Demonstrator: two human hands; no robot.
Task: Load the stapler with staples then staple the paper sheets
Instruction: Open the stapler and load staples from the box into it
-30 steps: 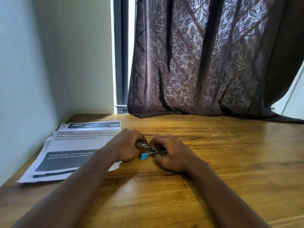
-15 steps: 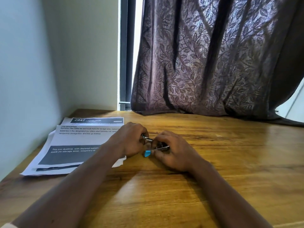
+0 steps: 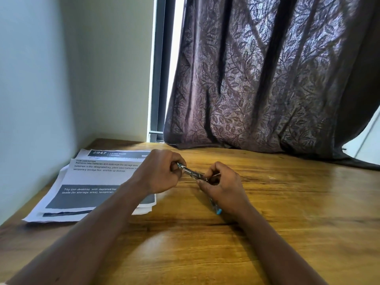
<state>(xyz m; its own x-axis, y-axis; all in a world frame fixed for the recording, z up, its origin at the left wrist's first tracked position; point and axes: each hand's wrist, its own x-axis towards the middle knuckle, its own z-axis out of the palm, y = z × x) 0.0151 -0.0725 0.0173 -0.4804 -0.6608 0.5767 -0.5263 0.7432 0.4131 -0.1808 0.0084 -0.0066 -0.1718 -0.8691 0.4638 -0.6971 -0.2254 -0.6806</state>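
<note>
Stapler (image 3: 193, 173) swung open since before | metal, blue-tipped | left hand (image 3: 162, 171), right hand (image 3: 223, 188) both grip it

Wooden table (image 3: 287, 233) bare to right of right hand (image 3: 224, 190) and in front of both forearms: free passage there. Left side taken by paper sheets (image 3: 92, 182), left forearm lying over them. Wall (image 3: 30, 99) closes left edge just beside sheets. Curtain (image 3: 267, 79) hem rests on far table edge, blocks reach behind hands.
</note>
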